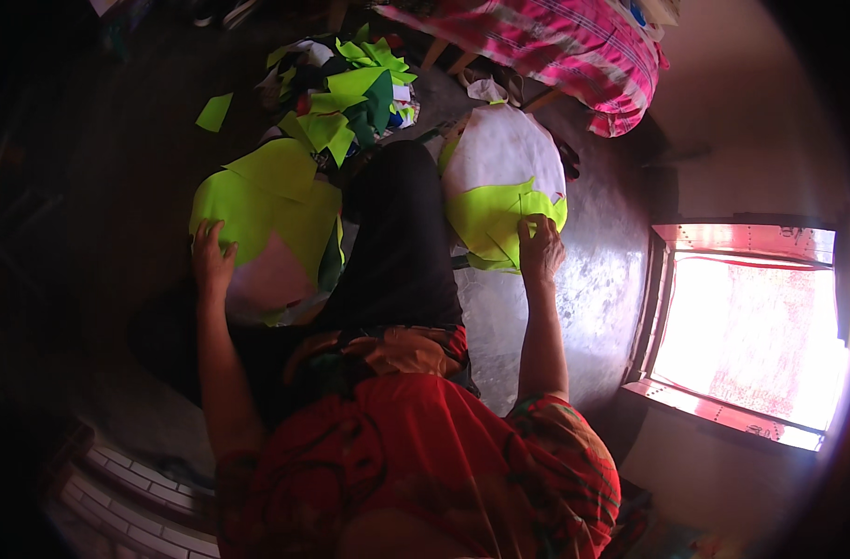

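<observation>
My left hand [212, 253] rests at the left edge of a large lime-green cloth piece [243, 200], its thumb and fingers apart. That cloth lies by my left leg, over a pale pinkish piece [271, 270]. To the right of my dark-trousered knee, my right hand [541, 250] has its fingers closed on a smaller lime-green cloth piece [486, 212]. This piece sits with other green ones on the near part of a rounded white surface [504, 149]. Whether the right fingertips hold one layer or more is hidden.
Ahead lies a heap of lime-green and dark-green scraps [350, 88], with one loose green scrap [215, 112] on the dark floor to its left. A pink checked cloth [546, 42] hangs over wooden-legged furniture at the far right. A bright window [742, 321] is at right.
</observation>
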{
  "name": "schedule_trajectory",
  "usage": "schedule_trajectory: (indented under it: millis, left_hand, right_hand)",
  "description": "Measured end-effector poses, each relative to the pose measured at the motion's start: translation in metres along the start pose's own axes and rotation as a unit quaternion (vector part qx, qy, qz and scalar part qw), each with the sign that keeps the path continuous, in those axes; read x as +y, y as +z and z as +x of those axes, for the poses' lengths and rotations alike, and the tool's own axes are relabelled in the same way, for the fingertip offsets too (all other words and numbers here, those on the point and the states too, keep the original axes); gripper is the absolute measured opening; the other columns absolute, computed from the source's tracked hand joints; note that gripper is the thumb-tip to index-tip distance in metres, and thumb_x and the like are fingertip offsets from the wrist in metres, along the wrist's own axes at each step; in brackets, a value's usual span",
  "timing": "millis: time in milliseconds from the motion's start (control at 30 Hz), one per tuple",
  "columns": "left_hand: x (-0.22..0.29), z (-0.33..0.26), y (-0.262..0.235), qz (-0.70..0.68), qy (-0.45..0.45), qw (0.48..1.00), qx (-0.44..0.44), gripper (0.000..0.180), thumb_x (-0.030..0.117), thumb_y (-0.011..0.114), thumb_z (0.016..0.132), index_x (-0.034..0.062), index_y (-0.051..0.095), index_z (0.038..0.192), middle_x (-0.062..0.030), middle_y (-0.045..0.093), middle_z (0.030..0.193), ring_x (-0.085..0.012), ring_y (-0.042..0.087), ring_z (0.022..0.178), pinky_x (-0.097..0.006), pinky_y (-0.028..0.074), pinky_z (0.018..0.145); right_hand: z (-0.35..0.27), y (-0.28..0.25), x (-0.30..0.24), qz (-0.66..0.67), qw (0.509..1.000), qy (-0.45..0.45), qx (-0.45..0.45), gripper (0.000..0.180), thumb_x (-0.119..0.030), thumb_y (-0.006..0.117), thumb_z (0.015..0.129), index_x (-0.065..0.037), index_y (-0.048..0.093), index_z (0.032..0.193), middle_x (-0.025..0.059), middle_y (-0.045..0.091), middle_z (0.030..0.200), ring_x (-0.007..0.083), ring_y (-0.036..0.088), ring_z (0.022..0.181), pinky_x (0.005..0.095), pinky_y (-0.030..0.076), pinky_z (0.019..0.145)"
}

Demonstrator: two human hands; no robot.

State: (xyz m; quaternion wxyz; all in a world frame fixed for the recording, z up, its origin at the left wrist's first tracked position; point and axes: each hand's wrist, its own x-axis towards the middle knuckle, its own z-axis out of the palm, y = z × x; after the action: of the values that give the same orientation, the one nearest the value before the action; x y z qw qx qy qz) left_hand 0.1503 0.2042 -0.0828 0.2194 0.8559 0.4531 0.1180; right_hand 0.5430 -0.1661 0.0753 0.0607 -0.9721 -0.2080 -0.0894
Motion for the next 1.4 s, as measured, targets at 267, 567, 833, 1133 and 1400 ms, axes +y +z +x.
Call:
schedule_trajectory:
  millis: [267, 567, 833, 1133, 1400]
  left_hand:
    - [-0.004, 0.0, 0.004, 0.004, -0.012, 1.0, -0.001, 0.051, 0.014, 0.072, 0.075, 0.0102, 0.052, 0.122, -0.0195, 0.039, 0.138, -0.0379, 0.042, 0.124, -0.044, 0.039, 0.1]
    - [-0.006, 0.001, 0.004, -0.046, -0.031, 0.998, -0.001, 0.049, 0.012, 0.071, 0.077, 0.0099, 0.052, 0.122, -0.0177, 0.041, 0.136, -0.0352, 0.044, 0.123, -0.042, 0.04, 0.1]
    - [-0.013, 0.004, 0.008, -0.038, 0.007, 0.999, 0.038, 0.049, 0.012, 0.073, 0.075, 0.0083, 0.054, 0.12, -0.0182, 0.044, 0.135, -0.0367, 0.045, 0.121, -0.043, 0.039, 0.1]
    - [-0.006, 0.004, -0.003, -0.127, 0.016, 0.985, 0.114, 0.047, 0.011, 0.072, 0.076, 0.0078, 0.055, 0.119, -0.0181, 0.054, 0.124, -0.0352, 0.049, 0.117, -0.041, 0.041, 0.098]
    - [0.06, -0.023, -0.085, -0.565, -0.091, 0.808, -0.136, 0.064, 0.037, 0.066, 0.083, 0.0039, 0.045, 0.134, -0.0126, 0.055, 0.126, -0.0236, 0.051, 0.117, -0.036, 0.038, 0.1]
  right_hand:
    - [0.006, 0.001, 0.007, -0.049, 0.998, -0.036, -0.032, 0.021, -0.03, 0.059, 0.082, -0.01, 0.064, 0.085, 0.0092, 0.064, 0.092, 0.0305, 0.063, 0.086, 0.0439, 0.048, 0.073]
    - [0.026, -0.003, 0.06, 0.302, 0.949, 0.086, 0.024, 0.027, -0.023, 0.059, 0.086, 0.003, 0.066, 0.09, 0.0109, 0.067, 0.082, 0.0163, 0.063, 0.069, 0.0309, 0.052, 0.066]
    - [0.045, -0.048, 0.062, 0.704, 0.706, 0.02, 0.082, 0.021, -0.02, 0.054, 0.094, 0.0, 0.06, 0.098, 0.0089, 0.065, 0.093, 0.0172, 0.063, 0.083, 0.0325, 0.052, 0.078]
    - [0.039, -0.055, -0.089, 0.745, 0.642, -0.097, -0.152, 0.034, -0.018, 0.046, 0.096, 0.003, 0.05, 0.122, 0.0112, 0.058, 0.119, 0.0248, 0.054, 0.111, 0.0361, 0.042, 0.097]
    - [-0.015, 0.003, -0.238, 0.78, 0.365, -0.06, -0.505, 0.032, -0.025, 0.06, 0.09, -0.001, 0.055, 0.11, 0.0067, 0.06, 0.108, 0.0189, 0.056, 0.102, 0.0334, 0.043, 0.093]
